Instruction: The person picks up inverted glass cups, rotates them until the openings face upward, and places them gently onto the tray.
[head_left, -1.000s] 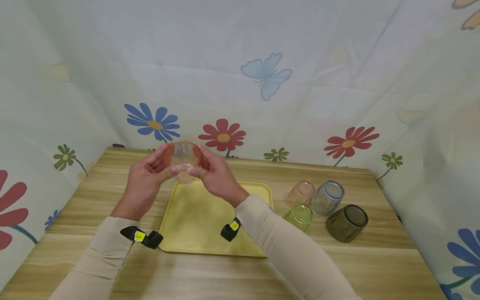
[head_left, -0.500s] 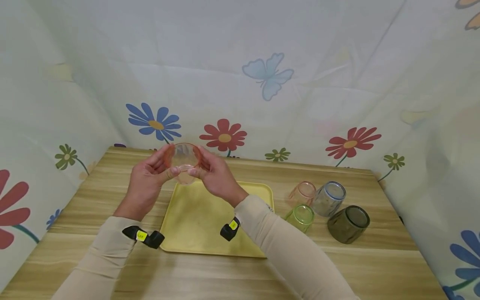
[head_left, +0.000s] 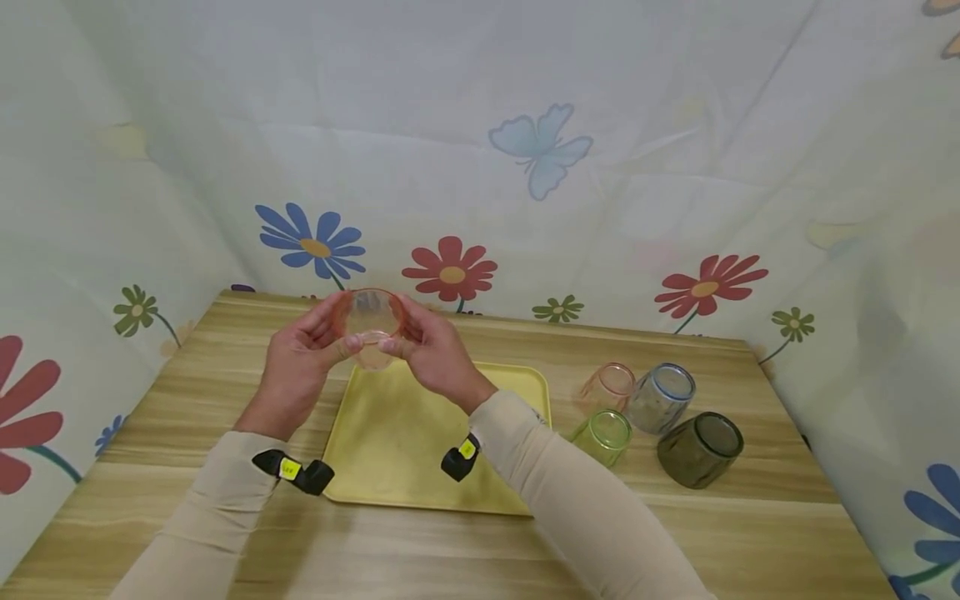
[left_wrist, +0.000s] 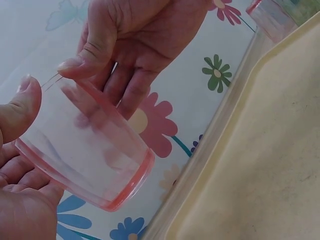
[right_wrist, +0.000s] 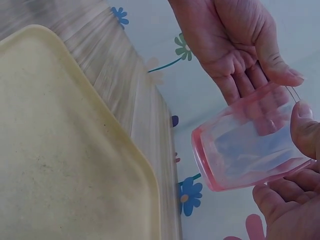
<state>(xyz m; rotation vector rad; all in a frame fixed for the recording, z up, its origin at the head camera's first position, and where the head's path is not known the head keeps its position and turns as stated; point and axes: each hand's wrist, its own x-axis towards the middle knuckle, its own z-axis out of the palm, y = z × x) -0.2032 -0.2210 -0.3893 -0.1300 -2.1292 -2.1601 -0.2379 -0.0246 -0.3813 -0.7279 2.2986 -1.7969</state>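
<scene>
A clear glass tumbler with a pink tint (head_left: 372,315) is held up between both hands, over the far left part of a yellow tray (head_left: 420,450). My left hand (head_left: 300,358) grips its left side, thumb at the near rim and fingers round the wall. On the other side my right hand (head_left: 435,346) holds it the same way, the two thumbs close together. Both wrist views show the pink tumbler (left_wrist: 95,145) tilted, with its thick pink base (right_wrist: 204,160) pointing away from the thumbs. Nothing shows inside the glass.
Right of the tray several tumblers stand upside down on the wooden table (head_left: 420,554): a pink one (head_left: 606,390), a blue-rimmed one (head_left: 662,398), a green one (head_left: 606,435) and a dark grey-green one (head_left: 701,450). A flowered cloth (head_left: 375,158) hangs behind and at both sides.
The hands and the pink tumbler keep nearly the same pose. The whole head view has shifted slightly, with the scene a little further right.
</scene>
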